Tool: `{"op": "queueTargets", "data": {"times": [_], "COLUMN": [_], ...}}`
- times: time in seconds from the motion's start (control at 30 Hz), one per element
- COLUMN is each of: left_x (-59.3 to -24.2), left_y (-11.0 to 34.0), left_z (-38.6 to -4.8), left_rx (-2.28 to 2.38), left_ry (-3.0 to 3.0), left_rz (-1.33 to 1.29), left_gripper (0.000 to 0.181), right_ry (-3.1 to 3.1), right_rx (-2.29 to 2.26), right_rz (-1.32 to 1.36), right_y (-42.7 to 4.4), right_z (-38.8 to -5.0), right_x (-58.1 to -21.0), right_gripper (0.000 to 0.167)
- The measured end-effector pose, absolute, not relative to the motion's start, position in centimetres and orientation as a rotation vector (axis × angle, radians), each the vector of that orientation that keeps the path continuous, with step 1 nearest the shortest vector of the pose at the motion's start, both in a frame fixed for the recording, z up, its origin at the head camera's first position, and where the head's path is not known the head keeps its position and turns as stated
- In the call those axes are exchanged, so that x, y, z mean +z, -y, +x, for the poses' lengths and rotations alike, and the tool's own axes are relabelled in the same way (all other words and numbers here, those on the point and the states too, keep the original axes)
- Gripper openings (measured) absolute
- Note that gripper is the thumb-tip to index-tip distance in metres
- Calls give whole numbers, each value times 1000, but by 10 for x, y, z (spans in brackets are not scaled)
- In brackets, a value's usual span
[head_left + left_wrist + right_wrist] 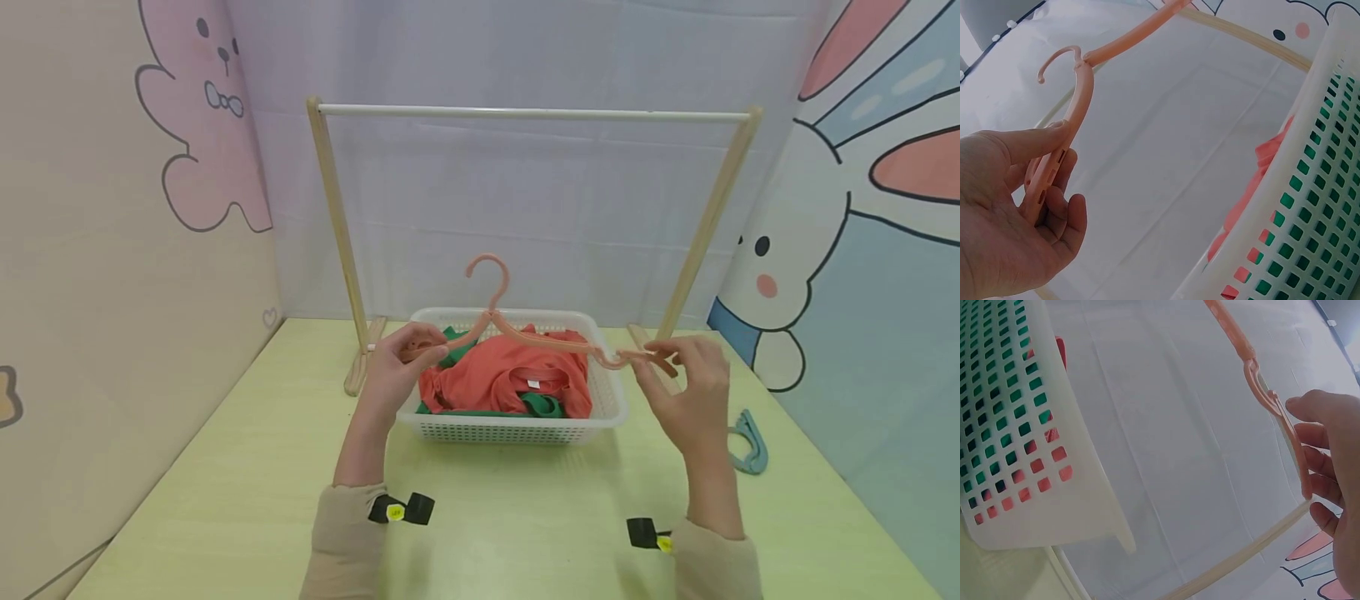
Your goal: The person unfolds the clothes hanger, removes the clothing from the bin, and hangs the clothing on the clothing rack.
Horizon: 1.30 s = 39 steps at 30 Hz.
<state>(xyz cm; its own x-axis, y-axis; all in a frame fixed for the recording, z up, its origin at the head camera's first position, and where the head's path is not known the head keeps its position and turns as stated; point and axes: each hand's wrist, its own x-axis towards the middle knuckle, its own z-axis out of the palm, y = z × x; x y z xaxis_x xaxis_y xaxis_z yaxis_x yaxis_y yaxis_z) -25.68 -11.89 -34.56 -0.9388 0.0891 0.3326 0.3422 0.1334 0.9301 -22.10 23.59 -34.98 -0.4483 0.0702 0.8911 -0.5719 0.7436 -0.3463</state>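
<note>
A salmon-pink folding hanger is held up above the basket, its hook pointing upward and its arms spread. My left hand grips one arm of it between thumb and fingers; the left wrist view shows the slotted underside of the hanger against the fingers. At the other end my right hand pinches the arm tip, and in the right wrist view the thumb and fingers lie along the end of the hanger. Below lies a white perforated basket holding a red garment and green cloth.
Behind the basket stands a rack with a white rail and wooden legs. A blue-green folded hanger lies on the pale table to the right. Printed panels border the sides, with a white curtain behind.
</note>
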Motion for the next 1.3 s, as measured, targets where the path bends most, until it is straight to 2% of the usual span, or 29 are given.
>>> {"op": "queueTargets", "data": {"times": [0.2,0.37,0.87,1.3], "left_x": [-348,-346,-343,-343], "left_y": [113,108,100,106], "left_z": [-257,-255,-254,-254], "left_rx": [-1943,-1966,-1974,-1812], "left_ry": [2187,2154,2169,2312], "left_rz": [-479,-528,-534,-550], "left_gripper": [19,19,20,23], "right_ry": [1888,1848,1913,2023], "right_rx": [787,802,916,938], "right_rz": [456,438,306,288], "right_y": [-224,-216,-203,-208], "right_z": [-223,-224,-217,-212], "right_x": [-354,-357,-357,-351], "right_gripper": [36,36,23,19]}}
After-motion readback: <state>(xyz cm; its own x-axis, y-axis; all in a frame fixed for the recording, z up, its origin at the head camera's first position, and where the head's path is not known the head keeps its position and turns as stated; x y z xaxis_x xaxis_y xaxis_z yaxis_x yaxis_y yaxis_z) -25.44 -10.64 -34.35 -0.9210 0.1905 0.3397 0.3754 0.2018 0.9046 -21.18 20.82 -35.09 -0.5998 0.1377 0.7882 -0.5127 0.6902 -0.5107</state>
